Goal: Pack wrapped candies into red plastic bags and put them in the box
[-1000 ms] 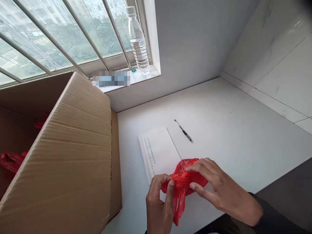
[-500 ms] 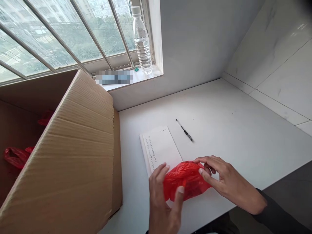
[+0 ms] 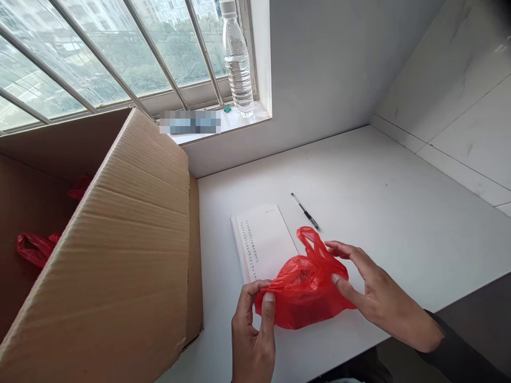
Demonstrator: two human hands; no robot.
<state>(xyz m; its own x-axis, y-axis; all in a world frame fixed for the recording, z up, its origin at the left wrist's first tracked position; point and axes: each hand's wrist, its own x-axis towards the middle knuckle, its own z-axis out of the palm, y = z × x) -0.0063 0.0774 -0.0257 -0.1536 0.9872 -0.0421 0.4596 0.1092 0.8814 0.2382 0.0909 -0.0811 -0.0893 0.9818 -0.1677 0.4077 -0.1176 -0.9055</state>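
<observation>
A red plastic bag (image 3: 305, 298) lies on the white table, its handles bunched and one loop standing up at the top. My left hand (image 3: 254, 330) pinches the bag's left edge between thumb and fingers. At the bag's right side is my right hand (image 3: 373, 282), fingers apart, with the thumb against the plastic and the index finger beside the handle. What the bag holds is hidden behind the red plastic. Under and behind it lies an open notebook (image 3: 265, 234) with handwriting, partly covered. Beyond the bag a black pen (image 3: 305, 211) rests on the table.
An open cardboard box (image 3: 131, 239) fills the left side, with red plastic bags (image 3: 35, 250) inside. On the windowsill stands a water bottle (image 3: 239, 74) beside a blurred object (image 3: 191, 122). A wall borders the white table (image 3: 399, 213) at the back.
My left hand has moved left and closed on the bag's left edge. The bag has spread wider and a handle loop now stands up. My right hand's fingers have spread apart.
</observation>
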